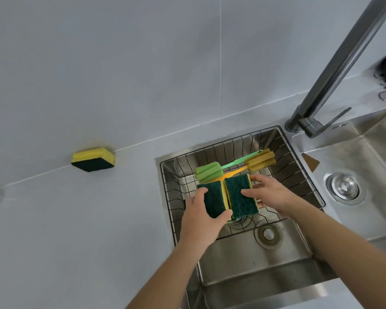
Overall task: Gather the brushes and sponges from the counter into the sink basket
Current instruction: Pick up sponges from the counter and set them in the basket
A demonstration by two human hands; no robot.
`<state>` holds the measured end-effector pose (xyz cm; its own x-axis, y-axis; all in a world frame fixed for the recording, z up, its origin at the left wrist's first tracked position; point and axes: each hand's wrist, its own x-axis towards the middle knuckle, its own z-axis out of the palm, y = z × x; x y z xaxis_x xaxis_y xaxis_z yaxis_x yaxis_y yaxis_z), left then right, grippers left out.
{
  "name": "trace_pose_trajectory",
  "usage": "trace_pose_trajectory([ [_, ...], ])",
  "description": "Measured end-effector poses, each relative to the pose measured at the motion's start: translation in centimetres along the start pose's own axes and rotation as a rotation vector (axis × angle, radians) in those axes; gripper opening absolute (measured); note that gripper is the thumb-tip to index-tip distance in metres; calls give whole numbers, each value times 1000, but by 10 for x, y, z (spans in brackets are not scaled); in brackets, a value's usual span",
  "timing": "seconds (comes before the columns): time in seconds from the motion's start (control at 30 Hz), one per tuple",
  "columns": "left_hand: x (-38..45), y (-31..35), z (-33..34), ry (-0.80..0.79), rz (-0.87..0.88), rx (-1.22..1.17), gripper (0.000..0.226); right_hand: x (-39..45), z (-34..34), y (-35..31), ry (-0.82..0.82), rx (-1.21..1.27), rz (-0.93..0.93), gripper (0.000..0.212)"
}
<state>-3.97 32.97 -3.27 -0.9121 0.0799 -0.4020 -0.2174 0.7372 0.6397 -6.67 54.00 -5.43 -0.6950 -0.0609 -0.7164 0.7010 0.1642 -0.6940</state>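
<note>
Grey counter bears one yellow-green sponge.

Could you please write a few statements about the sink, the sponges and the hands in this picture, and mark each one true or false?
1. One sponge lies on the counter by the wall. True.
2. Both brushes are on the counter. False: the green brush and the yellow brush lie in the basket.
3. The left hand and the right hand each hold a sponge over the basket. True.
4. The tap is running. False: no water shows.
</note>
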Motion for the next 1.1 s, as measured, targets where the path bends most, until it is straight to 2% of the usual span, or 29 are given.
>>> trace_pose_trajectory([
  [0.23,17,33,36,-56,38,66,72,-7,-42,2,83,-109,15,25],
  [0.43,24,46,62,-100,9,144,71,1,-46,9,254,-418,37,40],
  [0.6,30,50,74,-126,-9,171,70,9,-47,15,268,-502,101,55],
  [0.77,35,44,76,-183,19,194,67,9,-46,19,301,-556,57,49],
  [0.9,43,32,68,-158,155,388,68,7,-43,22,360,-623,35,48],
  [1.0,56,25,65,-136,282,446,84,1,-41,20,374,-698,-2,56],
  [1.1,67,24,67,-241,348,481,96,-5,-37,20,357,-775,-54,68],
])
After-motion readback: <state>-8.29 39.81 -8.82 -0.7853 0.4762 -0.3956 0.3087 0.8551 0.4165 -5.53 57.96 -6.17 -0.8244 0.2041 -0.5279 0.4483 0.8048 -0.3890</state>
